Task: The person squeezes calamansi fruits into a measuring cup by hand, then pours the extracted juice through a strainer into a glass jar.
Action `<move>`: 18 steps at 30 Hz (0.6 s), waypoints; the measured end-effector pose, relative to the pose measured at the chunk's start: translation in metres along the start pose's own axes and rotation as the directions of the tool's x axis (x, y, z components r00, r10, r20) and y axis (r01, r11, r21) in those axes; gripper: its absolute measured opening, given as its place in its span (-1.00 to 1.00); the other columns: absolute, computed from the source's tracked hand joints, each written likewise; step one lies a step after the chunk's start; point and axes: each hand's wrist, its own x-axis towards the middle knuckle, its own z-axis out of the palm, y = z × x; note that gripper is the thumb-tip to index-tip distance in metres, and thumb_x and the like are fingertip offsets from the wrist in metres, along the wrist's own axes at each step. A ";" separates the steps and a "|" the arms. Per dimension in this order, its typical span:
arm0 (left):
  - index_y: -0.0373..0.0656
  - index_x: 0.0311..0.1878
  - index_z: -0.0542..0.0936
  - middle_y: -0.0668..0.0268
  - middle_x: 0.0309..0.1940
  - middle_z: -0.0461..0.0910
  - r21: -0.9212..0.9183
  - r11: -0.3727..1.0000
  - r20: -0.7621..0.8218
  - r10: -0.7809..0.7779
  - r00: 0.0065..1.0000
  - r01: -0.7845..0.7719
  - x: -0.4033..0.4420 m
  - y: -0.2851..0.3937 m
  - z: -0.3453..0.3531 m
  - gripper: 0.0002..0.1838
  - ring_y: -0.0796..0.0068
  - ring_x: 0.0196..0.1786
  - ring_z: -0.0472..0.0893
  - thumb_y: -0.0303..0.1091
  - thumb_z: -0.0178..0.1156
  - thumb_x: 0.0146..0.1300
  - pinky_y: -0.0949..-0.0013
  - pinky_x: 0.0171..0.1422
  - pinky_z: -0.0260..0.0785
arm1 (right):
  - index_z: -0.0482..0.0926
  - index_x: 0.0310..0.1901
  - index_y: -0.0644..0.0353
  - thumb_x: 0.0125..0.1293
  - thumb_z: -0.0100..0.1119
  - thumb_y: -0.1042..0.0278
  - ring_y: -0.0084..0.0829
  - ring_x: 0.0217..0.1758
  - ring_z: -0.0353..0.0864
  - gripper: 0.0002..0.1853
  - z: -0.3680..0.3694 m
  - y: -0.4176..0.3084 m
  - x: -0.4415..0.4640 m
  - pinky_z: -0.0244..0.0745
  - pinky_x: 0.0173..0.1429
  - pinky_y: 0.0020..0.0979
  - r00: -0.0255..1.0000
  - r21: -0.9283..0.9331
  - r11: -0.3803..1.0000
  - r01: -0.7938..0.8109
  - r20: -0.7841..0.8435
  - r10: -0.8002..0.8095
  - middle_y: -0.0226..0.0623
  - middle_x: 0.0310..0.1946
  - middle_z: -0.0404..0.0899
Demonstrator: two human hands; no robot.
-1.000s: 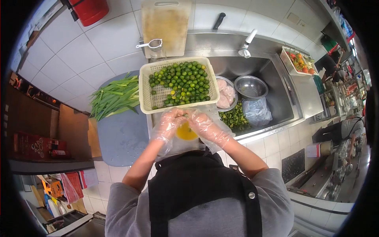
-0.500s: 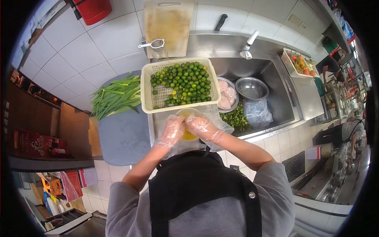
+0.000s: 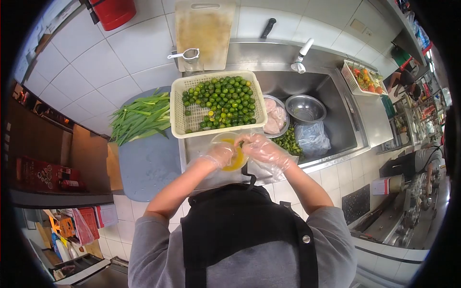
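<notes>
Both my hands are in clear plastic gloves over a bowl of yellow juice (image 3: 234, 164). My left hand (image 3: 221, 154) is at the bowl's left side with its fingers curled inward; what they hold, if anything, is hidden. My right hand (image 3: 259, 148) pinches a small green lime, mostly covered by the fingers, above the bowl's right side. Just beyond the bowl, a cream plastic basket (image 3: 177, 113) holds many small whole green limes (image 3: 230, 98). Squeezed green lime pieces (image 3: 288, 143) lie in the sink beside my right wrist.
Green leafy stalks (image 3: 141, 115) lie on a grey board (image 3: 144, 168) at left. The sink (image 3: 336, 115) holds a bowl of raw meat (image 3: 273, 120), a metal bowl (image 3: 306, 109) and a plastic bag (image 3: 312, 138). A strainer (image 3: 190, 54) rests by a cutting board (image 3: 201, 33). Another person is at far right.
My hands have moved apart, the right one shifting to the right and the left one tilting over the bowl's edge. More of the yellow juice shows between them.
</notes>
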 end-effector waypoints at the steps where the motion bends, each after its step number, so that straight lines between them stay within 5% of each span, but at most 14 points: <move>1: -0.16 -0.19 0.69 0.08 -0.23 0.68 0.001 1.000 0.003 0.002 1.000 -0.002 0.003 -0.001 0.006 -0.74 0.04 -0.09 0.65 -0.19 0.26 0.18 0.09 0.01 0.48 | 0.58 -0.05 0.22 0.29 0.12 0.34 -0.39 -0.23 0.60 -0.75 0.002 0.001 -0.003 0.49 -0.09 -0.38 0.994 0.290 0.951 -0.107 0.021 0.105 -0.25 -0.30 0.63; 2: -0.18 -0.21 0.69 0.07 -0.23 0.68 -0.025 0.998 0.065 -0.050 0.997 0.051 0.008 -0.002 0.011 -0.74 0.04 -0.08 0.65 -0.19 0.24 0.20 0.10 0.02 0.47 | 0.58 -0.01 0.21 0.33 0.11 0.31 -0.51 -0.22 0.56 -0.74 0.003 0.001 -0.005 0.47 -0.08 -0.44 0.978 0.550 0.810 -0.202 0.070 0.197 -0.39 -0.29 0.62; 3: -0.19 -0.22 0.69 0.06 -0.23 0.69 -0.048 0.993 0.128 -0.099 0.987 0.106 0.010 0.001 0.011 -0.74 0.03 -0.07 0.65 -0.19 0.22 0.23 0.11 0.03 0.47 | 0.58 -0.01 0.21 0.33 0.11 0.31 -0.51 -0.22 0.56 -0.74 0.001 -0.005 -0.006 0.47 -0.08 -0.44 0.978 0.551 0.810 -0.201 0.067 0.197 -0.39 -0.29 0.62; 5: -0.20 -0.23 0.69 0.04 -0.23 0.68 -0.115 0.982 0.123 -0.133 0.984 0.147 0.010 0.005 0.013 -0.73 0.03 -0.07 0.65 -0.19 0.20 0.25 0.12 0.03 0.47 | 0.55 0.06 0.21 0.40 0.10 0.22 -0.62 -0.18 0.50 -0.69 -0.004 -0.020 -0.005 0.43 -0.02 -0.52 0.892 0.703 0.563 -0.434 0.250 0.376 -0.54 -0.23 0.58; 10: -0.24 -0.26 0.68 0.01 -0.23 0.67 -0.252 0.945 0.138 -0.178 0.974 0.208 0.005 0.009 0.010 -0.72 0.02 -0.08 0.64 -0.19 0.15 0.30 0.13 0.04 0.46 | 0.54 0.06 0.25 0.42 0.07 0.20 -0.62 -0.13 0.50 -0.67 -0.002 -0.019 0.001 0.41 0.02 -0.53 0.899 0.585 0.688 -0.430 0.209 0.384 -0.44 -0.21 0.59; 12: -0.25 -0.26 0.68 0.01 -0.21 0.67 -0.196 0.974 0.085 -0.096 0.992 0.111 -0.002 0.008 0.006 -0.73 0.00 -0.10 0.63 -0.23 0.14 0.32 0.13 0.05 0.45 | 0.54 0.05 0.26 0.43 0.06 0.20 -0.64 -0.13 0.50 -0.67 -0.002 -0.023 0.002 0.40 0.02 -0.54 0.900 0.531 0.730 -0.430 0.185 0.395 -0.41 -0.21 0.59; 14: -0.24 -0.23 0.68 0.01 -0.20 0.67 -0.164 0.986 0.027 -0.027 0.999 0.031 -0.009 -0.001 0.003 -0.75 0.01 -0.10 0.63 -0.25 0.15 0.32 0.13 0.05 0.46 | 0.54 -0.02 0.30 0.44 0.01 0.26 -0.53 -0.15 0.52 -0.72 0.001 -0.024 0.003 0.41 0.00 -0.48 0.977 0.183 0.969 -0.168 -0.102 0.189 -0.30 -0.28 0.58; 15: -0.23 -0.21 0.68 0.02 -0.20 0.67 -0.128 0.991 -0.025 0.046 0.999 -0.049 -0.013 -0.005 0.001 -0.77 0.02 -0.10 0.63 -0.27 0.15 0.32 0.14 0.05 0.46 | 0.54 -0.02 0.30 0.44 0.01 0.26 -0.53 -0.15 0.52 -0.72 0.005 -0.015 0.003 0.41 0.00 -0.48 0.977 0.183 0.968 -0.169 -0.102 0.189 -0.30 -0.28 0.58; 16: -0.23 -0.21 0.68 0.02 -0.20 0.67 -0.129 0.990 -0.024 0.047 0.999 -0.049 -0.020 -0.006 -0.005 -0.77 0.02 -0.10 0.63 -0.27 0.15 0.32 0.14 0.05 0.46 | 0.52 -0.07 0.30 0.45 -0.04 0.31 -0.38 -0.15 0.55 -0.76 0.014 0.005 0.003 0.43 0.00 -0.39 0.980 -0.255 0.965 0.063 -0.165 -0.108 -0.22 -0.28 0.58; 17: -0.22 -0.18 0.68 0.02 -0.19 0.67 -0.159 0.987 -0.129 0.014 0.992 -0.035 -0.030 -0.003 -0.016 -0.79 0.04 -0.11 0.64 -0.29 0.17 0.31 0.15 0.04 0.46 | 0.50 -0.12 0.31 0.46 -0.10 0.35 -0.24 -0.16 0.57 -0.78 0.025 0.026 0.003 0.44 0.00 -0.30 0.914 -0.644 0.724 0.248 -0.092 -0.395 -0.13 -0.29 0.58; 18: -0.20 -0.16 0.69 0.03 -0.19 0.67 -0.191 0.981 -0.231 -0.023 0.973 -0.022 -0.038 0.000 -0.026 -0.80 0.06 -0.12 0.64 -0.30 0.19 0.30 0.16 0.04 0.46 | 0.50 -0.12 0.31 0.46 -0.10 0.35 -0.24 -0.16 0.57 -0.78 0.039 0.050 0.004 0.44 0.00 -0.30 0.915 -0.641 0.725 0.250 -0.090 -0.394 -0.13 -0.29 0.58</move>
